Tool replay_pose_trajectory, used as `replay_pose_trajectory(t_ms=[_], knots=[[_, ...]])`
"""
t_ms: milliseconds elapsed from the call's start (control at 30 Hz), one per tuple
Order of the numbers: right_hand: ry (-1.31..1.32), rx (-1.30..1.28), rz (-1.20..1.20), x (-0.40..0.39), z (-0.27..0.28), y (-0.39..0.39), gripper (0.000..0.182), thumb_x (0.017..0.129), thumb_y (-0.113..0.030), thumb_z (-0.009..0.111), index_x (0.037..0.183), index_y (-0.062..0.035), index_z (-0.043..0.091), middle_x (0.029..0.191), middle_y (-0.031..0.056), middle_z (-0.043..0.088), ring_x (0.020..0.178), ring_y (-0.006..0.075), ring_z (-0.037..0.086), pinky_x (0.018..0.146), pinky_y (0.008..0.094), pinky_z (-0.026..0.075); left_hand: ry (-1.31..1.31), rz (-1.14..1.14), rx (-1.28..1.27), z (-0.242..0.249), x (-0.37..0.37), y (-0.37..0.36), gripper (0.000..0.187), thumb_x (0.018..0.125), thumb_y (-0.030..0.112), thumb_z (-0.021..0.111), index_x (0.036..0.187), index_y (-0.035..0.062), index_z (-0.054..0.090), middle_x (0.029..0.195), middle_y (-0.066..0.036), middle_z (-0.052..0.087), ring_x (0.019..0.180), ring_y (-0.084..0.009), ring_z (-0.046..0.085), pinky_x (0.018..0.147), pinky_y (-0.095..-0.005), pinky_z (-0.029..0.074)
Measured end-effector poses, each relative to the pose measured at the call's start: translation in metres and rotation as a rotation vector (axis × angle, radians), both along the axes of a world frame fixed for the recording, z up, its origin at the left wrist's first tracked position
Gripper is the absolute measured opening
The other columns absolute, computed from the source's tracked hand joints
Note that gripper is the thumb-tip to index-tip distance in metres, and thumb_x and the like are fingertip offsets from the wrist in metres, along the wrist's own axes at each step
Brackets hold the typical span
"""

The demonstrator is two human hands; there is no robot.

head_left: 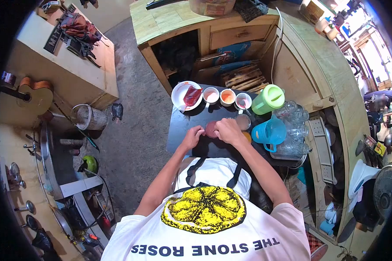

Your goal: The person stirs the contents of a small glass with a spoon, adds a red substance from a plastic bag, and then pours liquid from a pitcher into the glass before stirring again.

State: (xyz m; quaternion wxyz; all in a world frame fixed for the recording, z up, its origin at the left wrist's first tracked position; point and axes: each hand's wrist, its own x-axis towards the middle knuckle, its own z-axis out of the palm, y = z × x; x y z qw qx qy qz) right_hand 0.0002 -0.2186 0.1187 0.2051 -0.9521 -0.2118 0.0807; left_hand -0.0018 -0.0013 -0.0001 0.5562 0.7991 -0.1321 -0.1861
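A glass of dark pink liquid [211, 129] stands on the small black table [185, 126] in front of me. At its right rim my right hand [228, 130] is closed in a fist; whatever it grips is hidden. To the left of the glass, my left hand [195, 135] has its fingers curled together, and I cannot make out anything in them. A glass of pale pinkish liquid [243, 122] is just beyond my right hand. Something orange-yellow [247, 136] shows partly behind my right wrist.
Along the table's far side are a white bowl [178, 99] with a dark red packet [192, 96], a white cup [211, 95], an orange-filled cup [227, 97] and a cup with a spoon [243, 101]. Rightward stand a green pitcher [265, 101], a blue pitcher [270, 132] and several clear glasses [294, 126].
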Motion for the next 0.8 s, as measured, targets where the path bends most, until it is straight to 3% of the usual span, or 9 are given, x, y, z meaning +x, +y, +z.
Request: replay_pose_trajectory(t_ms=[167, 367, 467, 567, 667, 800], knots=[[-0.246, 0.035, -0.027, 0.003, -0.006, 0.0, 0.015, 0.074, -0.016, 0.069, 0.07, -0.0021, 0.07, 0.072, 0.0191, 0.068, 0.07, 0.0375, 0.069, 0.062, 0.0492, 0.053, -0.016, 0.008, 0.011, 0.0, 0.0, 0.0, 0.024, 0.097, 0.016, 0.053, 0.09, -0.0036, 0.064, 0.085, -0.016, 0.068, 0.083, -0.0262, 0.065, 0.08, -0.0366, 0.05], [-0.094, -0.048, -0.02, -0.002, 0.0, 0.001, 0.016, 0.077, -0.017, 0.067, 0.068, -0.0035, 0.069, 0.07, 0.018, 0.068, 0.066, 0.0346, 0.068, 0.067, 0.0471, 0.052, 0.003, 0.012, 0.025, 0.008, -0.001, -0.001, 0.024, 0.098, 0.016, 0.053, 0.091, -0.0032, 0.065, 0.085, -0.016, 0.068, 0.084, -0.0262, 0.065, 0.08, -0.037, 0.05], [-0.125, 0.111, -0.072, 0.0, -0.002, 0.005, 0.015, 0.076, -0.016, 0.068, 0.067, -0.0031, 0.069, 0.07, 0.0198, 0.068, 0.067, 0.0356, 0.068, 0.067, 0.0486, 0.052, 0.012, -0.001, 0.014, 0.004, 0.001, 0.0, 0.024, 0.098, 0.016, 0.053, 0.091, -0.0035, 0.065, 0.085, -0.016, 0.068, 0.084, -0.0262, 0.066, 0.08, -0.0368, 0.05], [-0.232, 0.1, -0.093, 0.005, -0.002, 0.002, 0.016, 0.075, -0.017, 0.069, 0.068, -0.0027, 0.069, 0.069, 0.0209, 0.066, 0.069, 0.0397, 0.066, 0.066, 0.0508, 0.052, 0.0, -0.003, 0.009, 0.002, 0.001, 0.001, 0.024, 0.098, 0.016, 0.053, 0.091, -0.0038, 0.064, 0.085, -0.016, 0.068, 0.083, -0.026, 0.066, 0.08, -0.0366, 0.05], [-0.085, -0.019, -0.074, 0.004, -0.013, -0.003, 0.016, 0.075, -0.017, 0.068, 0.068, -0.0024, 0.069, 0.071, 0.0211, 0.066, 0.07, 0.0394, 0.066, 0.066, 0.05, 0.052, -0.002, 0.001, -0.001, 0.005, 0.0, 0.0, 0.024, 0.098, 0.015, 0.053, 0.091, -0.0041, 0.064, 0.085, -0.016, 0.069, 0.083, -0.0256, 0.066, 0.08, -0.0364, 0.05], [-0.043, 0.083, -0.023, 0.001, 0.0, 0.0, 0.018, 0.077, -0.017, 0.066, 0.068, -0.0016, 0.068, 0.072, 0.0208, 0.067, 0.071, 0.0387, 0.068, 0.067, 0.0511, 0.053, -0.008, -0.005, 0.004, 0.002, 0.0, 0.0, 0.024, 0.098, 0.015, 0.053, 0.09, -0.0042, 0.064, 0.085, -0.016, 0.068, 0.083, -0.0251, 0.065, 0.08, -0.0364, 0.05]])
